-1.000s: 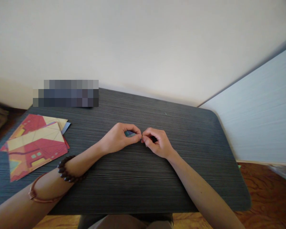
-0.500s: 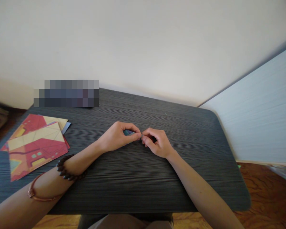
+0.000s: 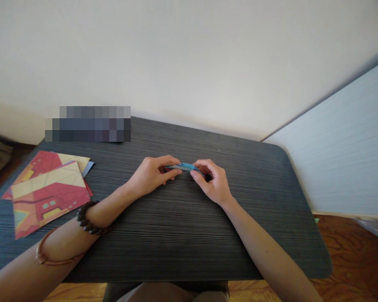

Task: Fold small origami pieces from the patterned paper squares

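Fingertips of the left hand and right hand are pinched on one small folded blue paper, gripped at either end over the middle of the table. Two wristbands are worn on the left forearm: one copper bangle and, further up, one dark beaded bracelet. One dark, ribbed tabletop with rounded corners is set over a wooden floor. One stack of patterned red sheets is laid at the left edge; the sheet count cannot be told. One plain wall and one pale panel are placed behind.
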Available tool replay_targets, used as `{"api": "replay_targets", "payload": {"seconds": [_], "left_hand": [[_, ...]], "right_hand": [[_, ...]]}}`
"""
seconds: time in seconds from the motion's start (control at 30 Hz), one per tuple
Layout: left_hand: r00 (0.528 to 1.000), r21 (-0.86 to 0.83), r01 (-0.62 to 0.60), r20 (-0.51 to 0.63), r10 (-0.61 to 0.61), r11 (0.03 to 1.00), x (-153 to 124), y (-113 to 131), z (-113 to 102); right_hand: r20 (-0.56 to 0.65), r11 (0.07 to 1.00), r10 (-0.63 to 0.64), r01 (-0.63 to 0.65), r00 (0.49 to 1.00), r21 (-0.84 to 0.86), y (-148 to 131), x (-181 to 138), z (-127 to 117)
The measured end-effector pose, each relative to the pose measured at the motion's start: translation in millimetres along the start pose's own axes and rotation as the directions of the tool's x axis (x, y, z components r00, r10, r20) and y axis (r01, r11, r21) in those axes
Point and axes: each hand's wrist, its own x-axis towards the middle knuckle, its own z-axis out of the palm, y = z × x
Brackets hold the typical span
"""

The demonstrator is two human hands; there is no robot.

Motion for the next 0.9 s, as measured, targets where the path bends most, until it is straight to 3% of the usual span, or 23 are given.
{"api": "replay_targets", "payload": {"seconds": [0.23,0.4,0.5,0.73,0.9], "left_hand": [[0.981,-0.033,-0.093,-0.174,0.086,0.995,0.4,-1.7,-0.3],[0.980,0.021,-0.136,-0.144,0.138,0.990,-1.7,0.4,3.3],[0.973,0.011,-0.147,-0.177,0.147,0.989,-2.6,0.2,4.2],[0.965,0.193,-0.181,-0.155,0.212,0.964,-2.0,-2.2,2.2],[0.967,0.264,-0.235,-0.037,0.253,0.935,-2.0,-0.5,2.6]], "right_hand": [[-0.045,0.995,0.079,-0.075,0.996,0.071,7.5,-0.7,0.2],[0.051,1.000,-0.021,0.021,0.998,0.017,0.9,0.5,-1.8],[0.056,0.999,-0.028,0.027,0.998,0.017,-0.3,0.8,-1.5],[0.053,0.998,-0.058,0.057,0.997,0.033,0.7,-0.8,0.2],[0.087,0.992,-0.128,0.126,0.988,0.032,-0.9,0.8,1.3]]}}
